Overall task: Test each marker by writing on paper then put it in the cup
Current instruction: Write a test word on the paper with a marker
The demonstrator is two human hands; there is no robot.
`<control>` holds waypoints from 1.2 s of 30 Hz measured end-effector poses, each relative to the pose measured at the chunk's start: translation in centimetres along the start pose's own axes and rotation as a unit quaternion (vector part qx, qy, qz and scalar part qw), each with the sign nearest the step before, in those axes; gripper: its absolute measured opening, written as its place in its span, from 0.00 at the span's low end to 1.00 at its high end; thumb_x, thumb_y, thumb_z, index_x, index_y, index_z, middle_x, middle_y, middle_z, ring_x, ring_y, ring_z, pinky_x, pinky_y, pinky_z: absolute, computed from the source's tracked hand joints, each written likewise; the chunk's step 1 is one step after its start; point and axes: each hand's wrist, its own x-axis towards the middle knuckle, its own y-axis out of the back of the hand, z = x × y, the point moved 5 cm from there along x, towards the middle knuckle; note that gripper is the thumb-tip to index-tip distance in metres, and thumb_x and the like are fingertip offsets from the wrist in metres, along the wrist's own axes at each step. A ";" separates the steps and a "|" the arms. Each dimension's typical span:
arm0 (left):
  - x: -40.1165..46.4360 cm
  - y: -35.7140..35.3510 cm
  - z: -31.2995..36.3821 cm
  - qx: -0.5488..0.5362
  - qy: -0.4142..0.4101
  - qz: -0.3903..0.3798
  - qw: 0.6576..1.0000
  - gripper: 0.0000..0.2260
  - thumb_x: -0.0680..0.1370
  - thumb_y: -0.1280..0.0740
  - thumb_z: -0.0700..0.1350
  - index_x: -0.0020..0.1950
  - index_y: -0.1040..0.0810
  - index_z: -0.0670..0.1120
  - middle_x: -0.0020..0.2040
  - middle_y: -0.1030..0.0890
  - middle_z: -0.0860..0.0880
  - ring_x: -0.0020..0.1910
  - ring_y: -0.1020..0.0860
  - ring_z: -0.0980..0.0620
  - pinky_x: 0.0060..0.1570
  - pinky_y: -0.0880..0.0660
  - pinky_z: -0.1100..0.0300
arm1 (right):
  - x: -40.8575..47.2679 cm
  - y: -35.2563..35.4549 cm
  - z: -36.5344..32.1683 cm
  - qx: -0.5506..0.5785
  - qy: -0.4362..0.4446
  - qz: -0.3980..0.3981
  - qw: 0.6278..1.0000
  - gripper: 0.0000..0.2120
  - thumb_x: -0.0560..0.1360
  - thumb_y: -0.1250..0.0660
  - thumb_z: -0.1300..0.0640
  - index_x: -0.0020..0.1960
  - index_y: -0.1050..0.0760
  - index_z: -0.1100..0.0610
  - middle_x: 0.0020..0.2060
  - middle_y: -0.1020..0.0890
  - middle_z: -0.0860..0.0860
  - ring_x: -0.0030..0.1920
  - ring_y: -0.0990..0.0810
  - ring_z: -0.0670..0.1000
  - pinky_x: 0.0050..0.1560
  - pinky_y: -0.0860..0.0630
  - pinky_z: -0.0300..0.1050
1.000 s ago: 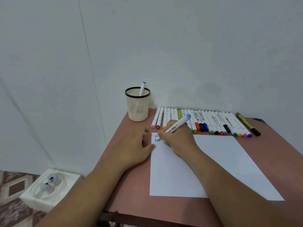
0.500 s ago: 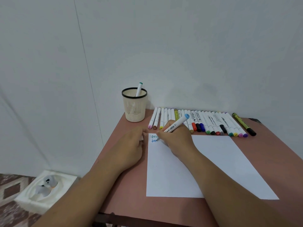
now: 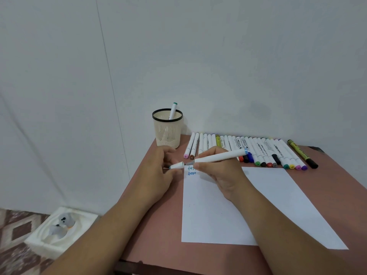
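Against a bare white wall, your brown table (image 3: 158, 231) carries a paper (image 3: 214, 219) with two blue words at its top-left corner. Your right hand (image 3: 222, 171) grips the blue marker (image 3: 218, 157) nearly level just above that writing, while your left hand (image 3: 160, 171) pinches its cap (image 3: 176, 166) just beside the tip. Behind stands the cup (image 3: 167, 133) holding one marker (image 3: 173, 110), beside a row of markers (image 3: 258, 149).

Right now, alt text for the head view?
The right hand holds an uncapped marker, its tip just short of the cap pinched in the left hand, over a paper with "test" written twice in blue. Behind them, a cup holds one marker beside a row of markers.
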 end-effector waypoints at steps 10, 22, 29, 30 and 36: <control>-1.0 0.1 1.4 -0.148 -0.007 -0.025 0.989 0.19 0.73 0.25 0.32 0.53 0.24 0.55 0.42 0.18 0.49 0.40 0.19 0.54 0.45 0.22 0.63 | -0.8 -1.1 -0.9 -0.047 0.032 -0.052 0.997 0.14 0.61 0.15 0.63 0.38 0.14 0.47 0.43 0.12 0.54 0.50 0.14 0.55 0.46 0.20 0.43; 0.1 -2.0 -0.2 0.103 0.040 -0.138 0.984 0.50 0.60 0.20 0.63 0.73 0.48 0.66 0.65 0.33 0.63 0.66 0.32 0.56 0.66 0.28 0.53 | -0.5 0.9 -0.8 0.016 -0.034 0.055 0.998 0.09 0.72 0.23 0.68 0.46 0.17 0.56 0.43 0.13 0.56 0.51 0.14 0.57 0.54 0.17 0.53; 0.7 -2.2 -1.0 0.115 0.071 -0.164 0.977 0.51 0.58 0.21 0.67 0.74 0.46 0.63 0.69 0.33 0.62 0.69 0.33 0.56 0.69 0.30 0.48 | 0.7 1.0 -7.5 0.109 0.040 0.060 0.991 0.05 0.80 0.31 0.67 0.55 0.23 0.60 0.45 0.15 0.57 0.45 0.13 0.50 0.53 0.15 0.45; 0.7 -2.2 -1.0 0.119 0.072 -0.167 0.976 0.50 0.58 0.21 0.68 0.73 0.45 0.62 0.70 0.33 0.62 0.69 0.33 0.56 0.69 0.30 0.48 | 1.2 0.6 -8.6 0.080 0.054 0.051 0.994 0.09 0.79 0.30 0.67 0.56 0.24 0.58 0.47 0.15 0.58 0.45 0.12 0.51 0.53 0.15 0.46; 1.7 -1.8 -1.0 0.088 0.079 -0.224 0.967 0.40 0.61 0.26 0.73 0.67 0.38 0.65 0.67 0.32 0.62 0.65 0.31 0.59 0.66 0.27 0.53 | 6.0 -2.4 -11.5 -0.115 0.090 0.055 0.988 0.10 0.70 0.30 0.61 0.40 0.31 0.62 0.50 0.20 0.71 0.54 0.16 0.69 0.58 0.19 0.66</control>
